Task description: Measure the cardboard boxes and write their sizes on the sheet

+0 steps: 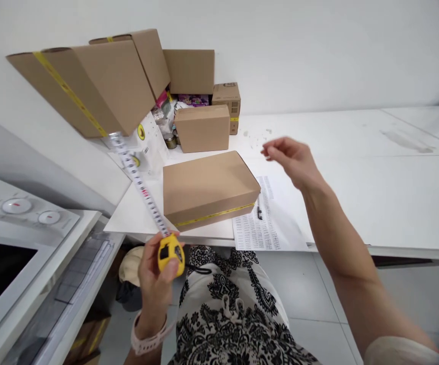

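My left hand [156,284] is wrapped round a yellow tape measure [171,255], its thumb on the case. The white blade [140,182] runs out up and to the left, its tip near the large taped carton. A flat cardboard box [209,185] with yellow tape along its front side lies at the table's front edge, just right of the blade. My right hand [291,159] hovers to the right of this box, fingers curled and pressed together; whether anything is between them is too small to make out. Below it lie a printed sheet [276,223] and a dark pen [259,209].
Large cartons [116,76] stand stacked at the back left. A smaller upright box [203,131], another small carton [227,95] and white packages [148,147] crowd the corner. A white appliance with knobs [16,205] stands at the left. The white table [356,192] extends right along the wall.
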Demonstrator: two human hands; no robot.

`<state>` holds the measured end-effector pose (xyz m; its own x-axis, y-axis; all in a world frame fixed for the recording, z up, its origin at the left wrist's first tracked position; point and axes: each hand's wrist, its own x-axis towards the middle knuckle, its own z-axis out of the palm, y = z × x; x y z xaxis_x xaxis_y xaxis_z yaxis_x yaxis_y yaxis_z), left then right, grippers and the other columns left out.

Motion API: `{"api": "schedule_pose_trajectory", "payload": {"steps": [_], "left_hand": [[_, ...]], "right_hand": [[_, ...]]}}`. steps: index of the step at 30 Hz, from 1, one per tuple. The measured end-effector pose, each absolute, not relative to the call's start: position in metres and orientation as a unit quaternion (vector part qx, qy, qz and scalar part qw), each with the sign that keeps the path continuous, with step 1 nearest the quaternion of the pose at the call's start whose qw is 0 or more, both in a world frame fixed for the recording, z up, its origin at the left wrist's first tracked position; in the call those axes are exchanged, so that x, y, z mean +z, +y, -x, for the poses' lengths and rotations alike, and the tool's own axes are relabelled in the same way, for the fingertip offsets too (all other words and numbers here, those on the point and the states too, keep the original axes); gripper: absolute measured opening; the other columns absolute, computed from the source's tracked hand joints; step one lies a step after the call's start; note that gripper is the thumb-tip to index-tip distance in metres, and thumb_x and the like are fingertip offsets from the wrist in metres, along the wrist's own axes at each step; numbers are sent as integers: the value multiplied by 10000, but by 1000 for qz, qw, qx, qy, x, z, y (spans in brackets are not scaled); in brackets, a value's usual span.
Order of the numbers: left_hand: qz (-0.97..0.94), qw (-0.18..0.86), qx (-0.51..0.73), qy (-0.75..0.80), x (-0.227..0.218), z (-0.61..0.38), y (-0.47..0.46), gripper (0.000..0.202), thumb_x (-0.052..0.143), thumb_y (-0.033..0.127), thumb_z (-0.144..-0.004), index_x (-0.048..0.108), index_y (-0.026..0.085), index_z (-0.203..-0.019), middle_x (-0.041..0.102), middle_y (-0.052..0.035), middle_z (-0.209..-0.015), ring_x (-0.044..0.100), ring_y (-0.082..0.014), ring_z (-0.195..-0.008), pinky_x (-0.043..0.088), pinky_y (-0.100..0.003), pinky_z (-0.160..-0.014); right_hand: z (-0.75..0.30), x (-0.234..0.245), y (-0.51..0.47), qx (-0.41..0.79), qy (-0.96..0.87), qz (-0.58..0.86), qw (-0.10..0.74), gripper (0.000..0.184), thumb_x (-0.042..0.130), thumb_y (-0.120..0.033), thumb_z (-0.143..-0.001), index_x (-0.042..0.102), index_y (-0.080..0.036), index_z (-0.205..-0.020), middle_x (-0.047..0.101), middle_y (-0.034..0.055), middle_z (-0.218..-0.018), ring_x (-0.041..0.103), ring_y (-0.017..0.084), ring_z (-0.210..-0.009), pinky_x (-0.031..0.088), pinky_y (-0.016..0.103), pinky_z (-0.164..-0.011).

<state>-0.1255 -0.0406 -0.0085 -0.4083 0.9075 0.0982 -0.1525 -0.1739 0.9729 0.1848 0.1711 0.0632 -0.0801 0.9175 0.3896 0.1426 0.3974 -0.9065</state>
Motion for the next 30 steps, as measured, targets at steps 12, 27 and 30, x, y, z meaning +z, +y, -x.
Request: {"api": "schedule_pose_trajectory", "payload": {"steps": [12,27,30], "left_hand": [[-364,425,683,468,-12,172,21,519,857,403,-576,664,208,-1017,745,-53,-972,720,-212,-771,594,-327,-717],[-375,583,568,445,84,115,23,354,791,404,-731,708,138,-949,740,-98,-965,703,-238,-834,605,-358,-722],[-342,625,536,453,85,98,45,281,769,359,-760,689,121,-888,717,-102,-939,670,-214,-850,601,-337,-703]], "right_hand": [[-171,-5,121,467,-666,440,380,529,740,-430,-797,635,-278,-1293,645,116,-1265,628,284,-1070,586,458,-866],[-136,33,191,385,-607,525,456,585,683,-439,-821,515,-257,-1352,573,105,-1302,587,154,-738,465,271,-475],[-132,32,218,375,-629,524,434,500,668,-407,-822,567,-238,-1282,581,104,-1305,602,157,-741,481,278,-491]]}}
